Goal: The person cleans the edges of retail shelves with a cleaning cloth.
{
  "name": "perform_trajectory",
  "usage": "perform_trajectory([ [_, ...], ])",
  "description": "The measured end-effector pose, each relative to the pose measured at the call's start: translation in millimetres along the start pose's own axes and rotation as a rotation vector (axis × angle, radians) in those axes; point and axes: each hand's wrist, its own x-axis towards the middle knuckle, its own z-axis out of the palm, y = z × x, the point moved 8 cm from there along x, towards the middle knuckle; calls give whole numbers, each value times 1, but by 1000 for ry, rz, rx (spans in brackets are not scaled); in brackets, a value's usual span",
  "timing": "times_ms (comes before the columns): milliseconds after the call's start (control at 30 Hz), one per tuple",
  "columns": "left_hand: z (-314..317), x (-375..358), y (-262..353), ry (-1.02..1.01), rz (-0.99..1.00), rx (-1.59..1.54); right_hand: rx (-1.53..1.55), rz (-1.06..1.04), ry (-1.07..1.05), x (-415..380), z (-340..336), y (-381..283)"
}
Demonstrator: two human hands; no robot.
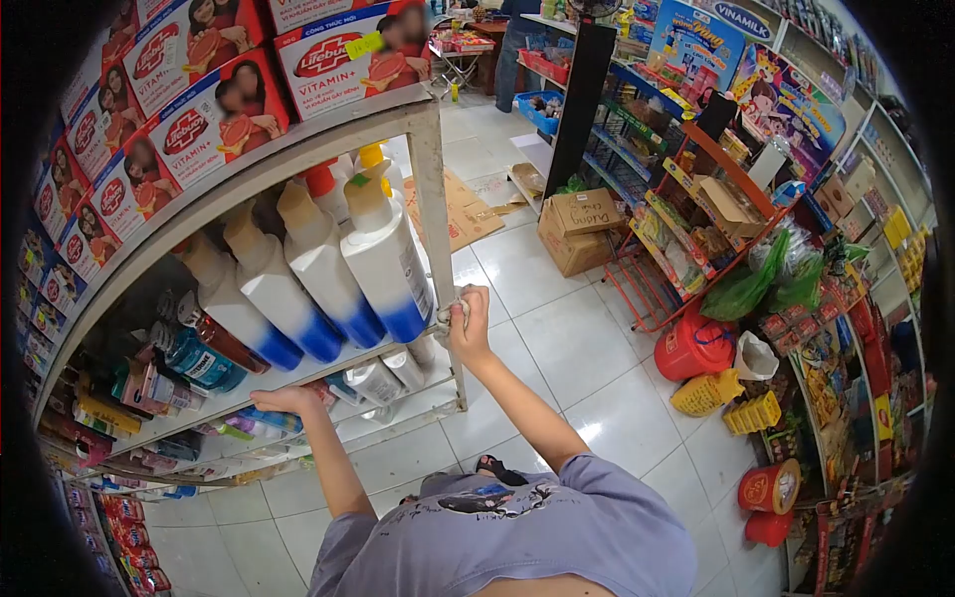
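Observation:
My right hand [471, 322] is closed around a bunched pale cloth [454, 312], pressed to the front corner post [430, 199] of a light metal shelf rack. My left hand [290, 400] rests with fingers stretched along the front edge of a shelf [214, 406]; part of it is hidden. Just above stand several white pump bottles [383, 254] with blue bases, in a row. Beside them are a teal Listerine bottle [204, 360] and a reddish-brown bottle [231, 341]. On the shelf below, white bottles [374, 381] and other small packs show partly.
Red-and-white Lifebuoy boxes [214, 129] are stacked on top of the rack. Flattened cardboard [453, 211] lies on the tiled floor behind it. To the right stand cardboard boxes [580, 231], a red wire display rack [647, 284], a red bucket [691, 343] and yellow baskets [708, 393].

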Motion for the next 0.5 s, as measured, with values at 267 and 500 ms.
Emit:
perform_trajectory([
  [267, -2, -3, 9, 8, 95, 74, 30, 40, -69, -38, 5, 39],
  [500, 0, -4, 8, -4, 25, -17, 5, 64, -94, -37, 6, 37],
])
